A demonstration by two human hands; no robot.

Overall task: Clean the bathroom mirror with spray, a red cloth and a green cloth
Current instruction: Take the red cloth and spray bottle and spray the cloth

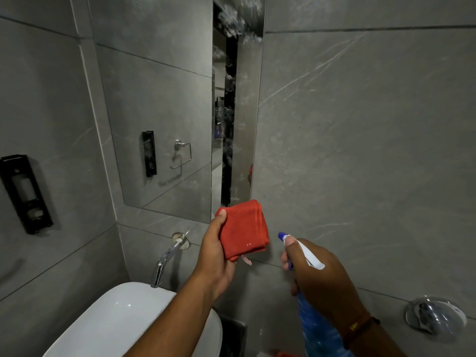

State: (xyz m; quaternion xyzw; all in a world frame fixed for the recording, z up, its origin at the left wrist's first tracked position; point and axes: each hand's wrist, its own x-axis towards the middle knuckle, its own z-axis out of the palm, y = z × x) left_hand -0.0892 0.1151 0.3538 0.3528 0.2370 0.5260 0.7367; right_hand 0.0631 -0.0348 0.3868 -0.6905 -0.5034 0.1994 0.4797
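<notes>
Grey-tiled wall carries the mirror [180, 112], foam-spotted, directly above the left hand [215, 256] gripping the red cloth [243, 229]; right hand [322, 279] clasps the spray bottle [316, 328], lower right.

Mirror [167, 104] runs tall up the grey tiled wall, white spray droplets speckling its right side. Red cloth [243, 229], folded into a thick square, sits just below the mirror's lower right corner. Blue spray bottle [318, 328] stands upright to its right, white-and-blue nozzle aimed left.

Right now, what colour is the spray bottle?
Blue, with a white trigger top; the head view shows the spray bottle in the right hand.
</notes>
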